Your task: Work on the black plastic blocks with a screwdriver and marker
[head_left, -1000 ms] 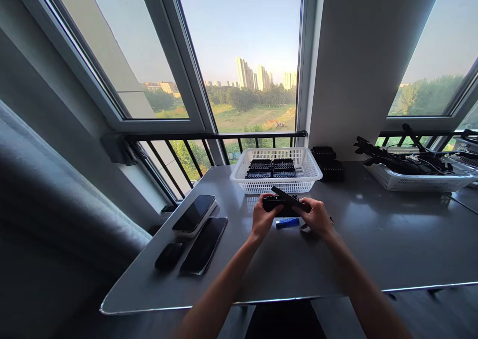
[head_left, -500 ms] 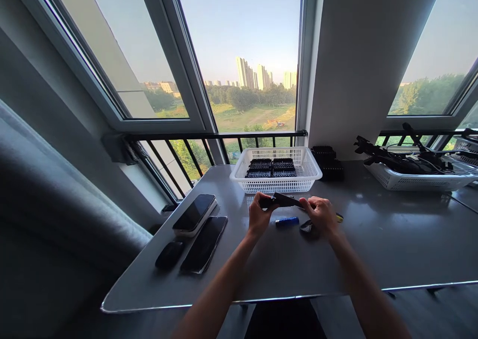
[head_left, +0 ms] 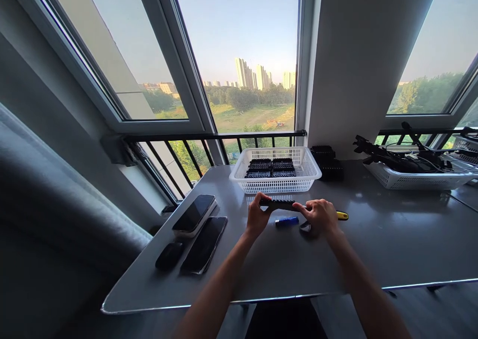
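Note:
My left hand (head_left: 257, 215) is closed on the left end of a narrow black plastic part (head_left: 283, 204) with a row of small teeth along its top edge. At the other end, my right hand (head_left: 319, 215) grips the same part, its thumb towards the middle. A yellow handle end (head_left: 342, 215) shows just right of my right hand; whether that hand holds it or it lies behind, I cannot tell. Below the part, a short blue cylinder (head_left: 287, 222) lies on the table. Beside it is a small dark, shiny object (head_left: 305, 227), partly under my right hand.
Beyond my hands stands a white basket (head_left: 311, 172) holding several black toothed parts (head_left: 271, 167). More black parts (head_left: 327, 167) are stacked beside it. Two phones (head_left: 204, 244) (head_left: 194, 212), one on a white box, and a mouse (head_left: 170, 255) lie left. Another basket (head_left: 418, 179) holds black gear and cables.
The black part has turned in my hands, so its toothed edge now shows instead of a flat face. My right hand has shifted slightly left, and more of the yellow handle is visible.

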Demonstrator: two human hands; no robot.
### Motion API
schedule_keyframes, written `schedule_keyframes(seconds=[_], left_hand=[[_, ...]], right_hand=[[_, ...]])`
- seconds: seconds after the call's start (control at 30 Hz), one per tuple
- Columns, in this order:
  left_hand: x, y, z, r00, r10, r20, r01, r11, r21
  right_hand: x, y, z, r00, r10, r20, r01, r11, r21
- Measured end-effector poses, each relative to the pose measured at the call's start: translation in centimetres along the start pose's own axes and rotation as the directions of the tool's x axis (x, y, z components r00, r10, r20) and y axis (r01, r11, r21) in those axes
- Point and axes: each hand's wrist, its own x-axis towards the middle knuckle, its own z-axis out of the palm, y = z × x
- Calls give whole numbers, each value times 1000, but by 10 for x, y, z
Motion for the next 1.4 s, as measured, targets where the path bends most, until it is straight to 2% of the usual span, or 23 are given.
schedule_keyframes(seconds=[0.2, 0.37, 0.53, 0.7, 0.93, 1.07, 1.2, 1.4], left_hand=[[8, -3, -9, 1000, 21, 2, -21, 998, 54], [6, -4, -7, 998, 35, 51, -39, 996, 83], [7, -6, -7, 1000, 0, 30, -2, 998, 57], [4, -5, -4, 997, 1, 75, -8, 996, 91], [13, -7, -15, 998, -47, 34, 48, 999, -26], [18, -14, -24, 998, -43, 55, 45, 998, -35], [17, -18, -24, 998, -40, 47, 41, 999, -12], [16, -20, -20, 998, -46, 49, 47, 999, -11]], right_hand=[[0, 2, -2, 1000, 13, 7, -13, 1000, -21], [0, -1, -2, 1000, 5, 12, -5, 1000, -17], [0, 1, -4, 1000, 24, 3, -23, 1000, -3], [0, 0, -3, 1000, 7, 10, -7, 1000, 9], [1, 4, -6, 1000, 23, 16, -23, 999, 36], [1, 7, -8, 999, 25, 42, -28, 997, 71], [1, 10, -7, 997, 59, 44, -61, 997, 55], [3, 11, -5, 998, 45, 46, -49, 996, 72]])
